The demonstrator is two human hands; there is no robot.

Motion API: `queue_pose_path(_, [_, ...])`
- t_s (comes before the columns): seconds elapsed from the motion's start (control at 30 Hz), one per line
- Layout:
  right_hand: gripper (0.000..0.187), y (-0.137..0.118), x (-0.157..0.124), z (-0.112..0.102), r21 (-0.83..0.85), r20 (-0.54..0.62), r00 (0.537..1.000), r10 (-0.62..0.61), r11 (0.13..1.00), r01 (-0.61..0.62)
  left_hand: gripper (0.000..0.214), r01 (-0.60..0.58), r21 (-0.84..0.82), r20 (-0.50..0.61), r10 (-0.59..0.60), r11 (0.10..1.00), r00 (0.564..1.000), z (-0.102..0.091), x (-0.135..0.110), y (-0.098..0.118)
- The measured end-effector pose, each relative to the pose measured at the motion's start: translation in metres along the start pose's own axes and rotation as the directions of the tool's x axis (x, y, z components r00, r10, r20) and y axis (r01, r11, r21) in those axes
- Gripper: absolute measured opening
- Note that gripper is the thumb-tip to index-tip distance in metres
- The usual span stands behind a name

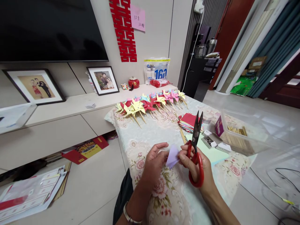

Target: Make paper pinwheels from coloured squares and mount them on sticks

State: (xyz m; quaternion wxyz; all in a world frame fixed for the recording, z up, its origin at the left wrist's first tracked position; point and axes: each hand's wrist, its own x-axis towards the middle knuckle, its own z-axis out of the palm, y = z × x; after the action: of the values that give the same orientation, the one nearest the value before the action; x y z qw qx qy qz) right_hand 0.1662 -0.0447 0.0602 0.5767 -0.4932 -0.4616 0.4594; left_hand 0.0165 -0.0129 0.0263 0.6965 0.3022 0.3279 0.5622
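Over the near part of the flowered tablecloth (161,187), my left hand (154,162) pinches a small folded sheet of purple paper (172,156) by its left edge. My right hand (199,168) holds scissors (197,134) with red handles, their dark blades pointing up and slightly apart. Its thumb and fingertip also meet the purple paper's right edge. Beyond my hands, paper pinwheels (150,104) in yellow, red and pink lie in rows on wooden sticks. Stacked coloured paper squares (188,121), red on top, sit behind the scissors.
Right of the scissors, small boxes (209,142) rest on pale green sheets (213,153). A clear plastic bin (241,134) at the table's right edge contains wooden sticks. A cabinet ledge (77,106) with framed photos runs behind the table. Cables (269,187) lie on the right-hand floor.
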Motion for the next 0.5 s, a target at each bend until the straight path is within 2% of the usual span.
queue_pose_path(0.13, [0.036, 0.002, 0.003, -0.002, 0.000, 0.088, 0.996, -0.013, 1.000, 0.014, 0.045, 0.143, -0.151, 0.069, -0.133, 0.978, 0.989, -0.006, 0.003, -0.002])
queue_pose_path(0.33, [0.034, 0.003, 0.006, 0.003, 0.042, 0.245, 0.969, 0.041, 0.998, -0.053, 0.050, 0.213, -0.155, 0.173, -0.186, 0.965, 0.967, -0.015, 0.002, -0.001])
queue_pose_path(0.4, [0.035, 0.003, 0.006, 0.003, 0.044, 0.249, 0.967, 0.051, 0.997, -0.064, 0.051, 0.212, -0.147, 0.179, -0.185, 0.966, 0.966, -0.014, 0.000, 0.002])
queue_pose_path(0.5, [0.041, 0.003, 0.004, -0.001, 0.032, 0.184, 0.981, 0.061, 0.997, -0.068, 0.051, 0.189, -0.156, 0.107, -0.174, 0.969, 0.979, -0.012, -0.001, 0.006])
